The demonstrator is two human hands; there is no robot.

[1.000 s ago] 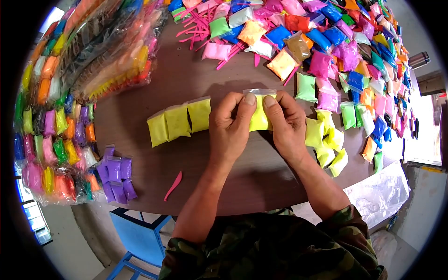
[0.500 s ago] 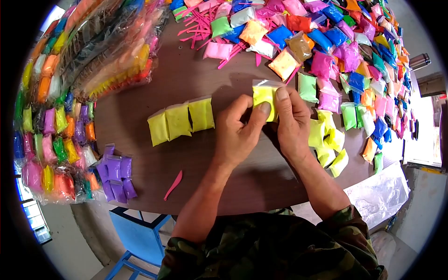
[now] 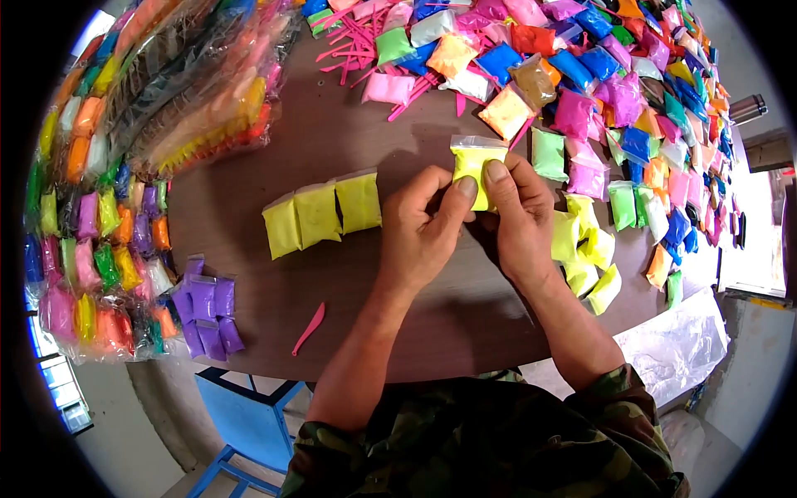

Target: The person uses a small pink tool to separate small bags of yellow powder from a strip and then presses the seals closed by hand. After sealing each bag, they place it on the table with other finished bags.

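My left hand (image 3: 423, 228) and my right hand (image 3: 519, 217) both pinch a small yellow clay packet (image 3: 471, 162) and hold it upright just above the brown table (image 3: 349, 290). To the left of my hands, three yellow packets (image 3: 320, 214) lie side by side in a row. More yellow packets (image 3: 581, 249) lie in a loose heap beside my right wrist.
A big pile of mixed coloured packets (image 3: 598, 75) and pink plastic tools (image 3: 357, 50) covers the far and right side. Bagged bundles of packets (image 3: 149, 91) lie at the left. Purple packets (image 3: 206, 307) and one pink tool (image 3: 308, 329) sit near the front edge. A blue stool (image 3: 241, 423) stands below.
The yellow packet has been lifted off the table and tilted upright, moving slightly right and away from the row; both hands have kept their grip on it.
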